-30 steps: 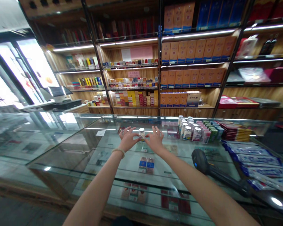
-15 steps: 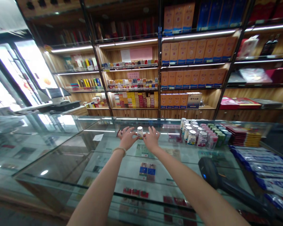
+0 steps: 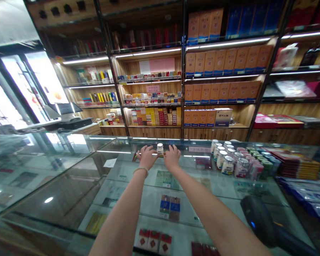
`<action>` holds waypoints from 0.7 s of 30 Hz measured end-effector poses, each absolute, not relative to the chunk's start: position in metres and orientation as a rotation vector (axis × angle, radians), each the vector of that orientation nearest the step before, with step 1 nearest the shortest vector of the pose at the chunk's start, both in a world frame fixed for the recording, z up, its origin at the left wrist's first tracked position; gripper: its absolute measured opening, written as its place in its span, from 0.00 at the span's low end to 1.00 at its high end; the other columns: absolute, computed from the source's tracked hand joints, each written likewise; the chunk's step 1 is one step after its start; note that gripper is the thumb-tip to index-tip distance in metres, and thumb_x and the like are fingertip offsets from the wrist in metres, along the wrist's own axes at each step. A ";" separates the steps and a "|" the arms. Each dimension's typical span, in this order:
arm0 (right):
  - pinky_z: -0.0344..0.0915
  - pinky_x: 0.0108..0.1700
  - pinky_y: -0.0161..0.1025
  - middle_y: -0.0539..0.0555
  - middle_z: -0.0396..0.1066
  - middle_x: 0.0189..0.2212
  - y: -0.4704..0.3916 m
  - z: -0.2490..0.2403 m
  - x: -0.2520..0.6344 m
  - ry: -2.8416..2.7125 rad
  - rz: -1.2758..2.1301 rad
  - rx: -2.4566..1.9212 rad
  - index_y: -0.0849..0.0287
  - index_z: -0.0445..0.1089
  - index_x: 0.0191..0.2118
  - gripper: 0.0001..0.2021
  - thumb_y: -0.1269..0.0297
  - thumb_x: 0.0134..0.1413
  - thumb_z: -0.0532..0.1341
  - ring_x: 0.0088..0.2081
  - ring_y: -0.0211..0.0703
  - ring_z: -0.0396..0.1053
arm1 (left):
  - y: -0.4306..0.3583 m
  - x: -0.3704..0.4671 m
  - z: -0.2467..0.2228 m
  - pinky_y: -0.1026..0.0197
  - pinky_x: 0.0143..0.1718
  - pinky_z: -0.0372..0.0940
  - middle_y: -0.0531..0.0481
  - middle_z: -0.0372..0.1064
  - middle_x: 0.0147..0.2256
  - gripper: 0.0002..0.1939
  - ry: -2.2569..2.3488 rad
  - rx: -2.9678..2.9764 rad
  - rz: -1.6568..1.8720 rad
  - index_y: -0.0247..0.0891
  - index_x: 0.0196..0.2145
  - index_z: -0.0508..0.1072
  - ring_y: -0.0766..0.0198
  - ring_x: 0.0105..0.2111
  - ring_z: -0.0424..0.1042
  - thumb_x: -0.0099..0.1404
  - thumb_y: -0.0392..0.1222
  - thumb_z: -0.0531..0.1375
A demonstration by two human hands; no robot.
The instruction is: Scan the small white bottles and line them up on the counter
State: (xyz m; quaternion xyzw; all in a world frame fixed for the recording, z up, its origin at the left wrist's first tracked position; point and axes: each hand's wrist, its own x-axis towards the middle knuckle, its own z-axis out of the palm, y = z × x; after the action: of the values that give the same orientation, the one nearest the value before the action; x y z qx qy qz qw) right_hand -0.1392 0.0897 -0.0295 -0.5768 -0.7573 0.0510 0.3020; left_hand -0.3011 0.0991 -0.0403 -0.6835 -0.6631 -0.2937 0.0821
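Observation:
A small white-lidded jar stands upright on the glass counter, between my two hands near the far edge. My left hand touches its left side with thumb and finger, the other fingers raised and spread. From the right, my right hand has its thumb and finger at the jar's lower right side, its other fingers lifted. Both hands together hold the jar at its base. A light band circles my left wrist.
Several similar jars stand grouped at the right, beside stacked red and yellow packs and blue-white packets. A black scanner is at the lower right. A white paper lies left. Stocked shelves line the back.
The camera view has shifted, so the counter items at the right appear farther right and lower. Both hands stay at the jar, with nearly the same hold.

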 end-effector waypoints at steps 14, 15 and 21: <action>0.41 0.67 0.58 0.60 0.54 0.70 0.109 -0.035 -0.145 -2.022 0.123 -1.573 0.55 0.76 0.53 0.16 0.63 0.66 0.54 0.71 0.57 0.43 | 0.117 -0.288 -0.035 0.34 0.65 0.43 0.46 0.67 0.61 0.10 -2.075 -1.867 -0.854 0.48 0.40 0.82 0.45 0.65 0.53 0.65 0.50 0.62; 0.40 0.67 0.59 0.60 0.53 0.70 0.108 -0.035 -0.144 -2.023 0.120 -1.577 0.55 0.75 0.53 0.17 0.63 0.66 0.54 0.71 0.57 0.42 | 0.117 -0.287 -0.035 0.34 0.65 0.43 0.46 0.66 0.62 0.10 -2.074 -1.871 -0.847 0.49 0.41 0.82 0.45 0.66 0.53 0.64 0.50 0.63; 0.39 0.68 0.58 0.63 0.51 0.70 0.095 -0.033 -0.139 -2.021 0.090 -1.600 0.60 0.73 0.56 0.19 0.66 0.66 0.51 0.72 0.56 0.41 | 0.111 -0.288 -0.036 0.33 0.65 0.43 0.44 0.65 0.62 0.14 -2.100 -1.876 -0.804 0.51 0.45 0.81 0.44 0.66 0.53 0.61 0.47 0.66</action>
State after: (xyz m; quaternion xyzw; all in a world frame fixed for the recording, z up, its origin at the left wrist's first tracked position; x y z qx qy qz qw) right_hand -0.1386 0.0947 -0.0332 -0.5959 -0.7529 0.0337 0.2774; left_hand -0.2876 0.1113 -0.0361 -0.6369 -0.7131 -0.2730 0.1063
